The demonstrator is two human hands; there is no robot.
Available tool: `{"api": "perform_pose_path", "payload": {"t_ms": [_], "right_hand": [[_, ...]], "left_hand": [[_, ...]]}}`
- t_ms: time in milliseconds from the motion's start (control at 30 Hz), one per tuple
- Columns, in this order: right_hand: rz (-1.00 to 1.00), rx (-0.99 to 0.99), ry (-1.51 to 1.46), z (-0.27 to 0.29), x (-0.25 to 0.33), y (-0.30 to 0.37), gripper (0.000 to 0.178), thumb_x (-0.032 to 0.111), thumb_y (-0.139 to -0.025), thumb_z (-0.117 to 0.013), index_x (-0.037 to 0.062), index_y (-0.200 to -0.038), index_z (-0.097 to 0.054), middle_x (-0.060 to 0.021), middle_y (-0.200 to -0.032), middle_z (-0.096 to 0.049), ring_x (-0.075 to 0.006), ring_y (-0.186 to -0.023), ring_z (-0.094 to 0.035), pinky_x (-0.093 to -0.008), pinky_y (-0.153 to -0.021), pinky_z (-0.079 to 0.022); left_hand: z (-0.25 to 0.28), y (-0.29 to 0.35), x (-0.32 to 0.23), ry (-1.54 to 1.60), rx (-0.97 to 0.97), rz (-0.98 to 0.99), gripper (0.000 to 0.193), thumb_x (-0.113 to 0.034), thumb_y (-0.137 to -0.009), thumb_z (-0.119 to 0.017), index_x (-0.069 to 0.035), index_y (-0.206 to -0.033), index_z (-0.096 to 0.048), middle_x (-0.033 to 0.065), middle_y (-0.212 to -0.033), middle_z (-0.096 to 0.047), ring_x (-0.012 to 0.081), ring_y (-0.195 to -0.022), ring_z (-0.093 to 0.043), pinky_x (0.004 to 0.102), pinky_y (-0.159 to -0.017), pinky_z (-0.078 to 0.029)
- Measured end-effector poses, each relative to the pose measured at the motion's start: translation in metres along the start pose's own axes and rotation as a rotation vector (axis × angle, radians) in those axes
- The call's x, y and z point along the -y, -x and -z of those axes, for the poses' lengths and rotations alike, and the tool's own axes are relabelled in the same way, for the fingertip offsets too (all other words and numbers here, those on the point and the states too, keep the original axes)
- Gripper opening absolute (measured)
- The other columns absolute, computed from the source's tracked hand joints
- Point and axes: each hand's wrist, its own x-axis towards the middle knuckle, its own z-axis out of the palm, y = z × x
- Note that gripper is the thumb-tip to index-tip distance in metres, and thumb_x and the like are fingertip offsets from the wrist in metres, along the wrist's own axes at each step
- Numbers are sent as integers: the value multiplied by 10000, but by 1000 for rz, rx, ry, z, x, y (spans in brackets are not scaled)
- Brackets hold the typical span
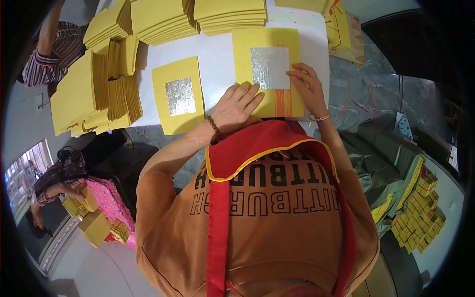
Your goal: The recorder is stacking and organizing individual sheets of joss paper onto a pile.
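In front of me on the table lies a yellow paper sheet (242, 47) with a silver foil square (264, 69) on it. Orange streaks (283, 101) run down the paper below the foil. My left hand (237, 105) rests flat near the paper's lower left, its fingertips by the foil's lower left corner. Over the paper's right edge is my right hand (308, 89), fingers apart, tips at the foil's right edge. Nothing shows in its grasp. Left of it, a second yellow sheet (161, 81) carries another foil square (180, 96).
Yellow paper stacks (230, 15) line the table's far side, with more stacks (79, 94) at its left. A person in a striped sleeve (47, 62) is at far left. Another person (62, 171) handles yellow bundles (96, 227) lower left. Bundles (418, 218) are piled lower right.
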Motion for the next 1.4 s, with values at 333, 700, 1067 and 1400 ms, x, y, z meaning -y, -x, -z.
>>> {"api": "perform_pose_path", "payload": {"t_ms": [333,700,1067,1400], "right_hand": [[-69,-12,-168,-5,-7,2,158,86,-840,-568,59,-965,-662,-65,-1121,-515,-179,-1095,-472,-284,-895,-411],[-83,-26,-190,-4,-9,0,156,69,-833,-579,48,-964,-662,-62,-1109,-512,-160,-1051,-488,-275,-884,-417],[-84,2,-221,-3,-7,0,169,90,-848,-565,33,-980,-653,-57,-1123,-495,-145,-1045,-494,-260,-864,-427],[-87,4,-229,-3,-10,-1,172,75,-842,-562,41,-980,-658,-65,-1114,-518,-155,-1069,-483,-260,-897,-394]], "left_hand": [[-2,5,-10,-72,35,-9,589,-288,-713,-655,-19,-1207,-480,158,-1230,-468,288,-1099,-449,370,-855,-387],[1,7,-10,-111,60,-76,541,-239,-726,-636,-26,-1200,-484,154,-1233,-460,287,-1092,-447,372,-850,-386],[-6,6,-9,9,-102,-149,285,-125,-664,-633,-37,-933,-596,50,-894,-570,200,-830,-546,309,-676,-457],[-1,-6,1,520,-91,177,112,-121,-818,-555,-17,-812,-598,136,-740,-582,304,-718,-561,366,-648,-465]]}}
